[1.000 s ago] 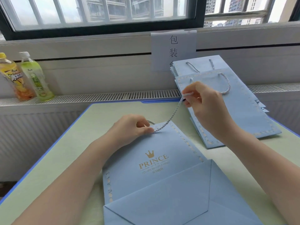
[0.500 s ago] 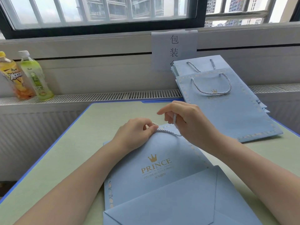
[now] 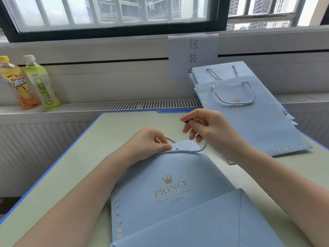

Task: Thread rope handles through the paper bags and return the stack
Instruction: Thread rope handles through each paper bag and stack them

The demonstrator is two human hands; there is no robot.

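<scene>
A flat light-blue paper bag (image 3: 170,175) printed with a gold crown and "PRINCE" lies in front of me on the green table. A grey-white twisted rope (image 3: 185,151) curves across its top edge. My left hand (image 3: 147,141) pinches the rope against the bag's top left corner. Just above the top right corner, my right hand (image 3: 208,129) holds the rope's free end, a dark tip showing between thumb and forefinger. A stack of blue bags (image 3: 252,118) with rope handles lies at the back right.
Two drink bottles, one yellow (image 3: 17,82) and one green (image 3: 41,82), stand on the radiator ledge at the left. A paper sign (image 3: 193,52) hangs on the wall behind the stack. The table's blue edge (image 3: 58,157) runs diagonally on the left.
My right hand came down from high over the stack to the bag's top edge, then shifted right with the rope end. The rope now lies slack along the edge. My left hand stayed.
</scene>
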